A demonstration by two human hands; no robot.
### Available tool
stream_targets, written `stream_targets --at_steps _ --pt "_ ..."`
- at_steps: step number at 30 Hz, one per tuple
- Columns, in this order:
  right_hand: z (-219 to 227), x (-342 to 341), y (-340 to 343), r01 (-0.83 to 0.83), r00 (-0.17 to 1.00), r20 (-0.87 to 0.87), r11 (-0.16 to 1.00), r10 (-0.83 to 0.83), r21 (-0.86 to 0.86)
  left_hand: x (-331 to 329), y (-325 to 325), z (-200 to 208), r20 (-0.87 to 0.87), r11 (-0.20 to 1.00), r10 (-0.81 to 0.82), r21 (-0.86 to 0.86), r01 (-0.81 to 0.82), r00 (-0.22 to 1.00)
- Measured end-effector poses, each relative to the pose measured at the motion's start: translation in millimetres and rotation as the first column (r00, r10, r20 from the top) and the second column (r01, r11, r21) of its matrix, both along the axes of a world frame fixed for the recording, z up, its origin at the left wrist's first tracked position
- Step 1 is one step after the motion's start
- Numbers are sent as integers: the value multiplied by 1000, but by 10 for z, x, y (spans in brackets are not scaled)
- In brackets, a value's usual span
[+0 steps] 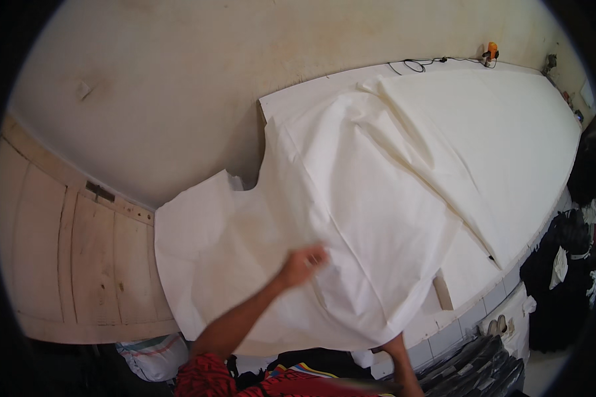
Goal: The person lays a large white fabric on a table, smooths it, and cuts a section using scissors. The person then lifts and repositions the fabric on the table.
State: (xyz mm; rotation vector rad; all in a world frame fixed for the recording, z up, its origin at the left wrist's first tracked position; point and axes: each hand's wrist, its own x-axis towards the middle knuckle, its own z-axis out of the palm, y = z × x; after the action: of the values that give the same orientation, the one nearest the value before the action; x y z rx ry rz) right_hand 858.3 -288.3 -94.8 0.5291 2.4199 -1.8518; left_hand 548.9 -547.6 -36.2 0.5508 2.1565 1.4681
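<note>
A large white sheet [397,205], cloth-like and creased, drapes over the table and over its near edge. Above its middle hovers my left hand [303,264], smeared by motion, so how its fingers lie cannot be told. At the sheet's near edge is my right hand [392,347]. Folds converge on that spot, and the hand grips the edge there, though its fingers are mostly hidden behind the material. To the right, a long fold ends beside a small dark tip [491,258] lying on the white surface.
An orange-and-black tool [490,54] with a black cord [417,65] stands at the table's far edge. A pale wooden door [89,258] is on the left. Dark garments [477,370] are stacked at the lower right, near a white-and-striped sack [153,357] at lower left.
</note>
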Motion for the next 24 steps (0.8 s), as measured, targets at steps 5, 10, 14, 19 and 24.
stream_targets --at_steps 5,10,14,19,24 --pt "687 -213 299 327 885 160 337 -438 -883 -3128 -414 -546 -153 918 393 125 -377 907" --pt "649 -1110 332 448 602 127 203 -788 -871 -5212 -222 -1014 -46 830 557 -12 -558 830" --pt "842 -1481 845 609 379 104 163 -919 -776 -5889 -118 -1198 -336 835 401 -248 -490 852" --pt "1445 -960 381 776 371 -116 376 -921 -507 -6237 -843 -505 -490 860 342 -180 -477 802" --pt "1324 -155 -786 855 361 236 219 -902 -470 -5934 -1928 145 -440 892 315 -166 -421 841"
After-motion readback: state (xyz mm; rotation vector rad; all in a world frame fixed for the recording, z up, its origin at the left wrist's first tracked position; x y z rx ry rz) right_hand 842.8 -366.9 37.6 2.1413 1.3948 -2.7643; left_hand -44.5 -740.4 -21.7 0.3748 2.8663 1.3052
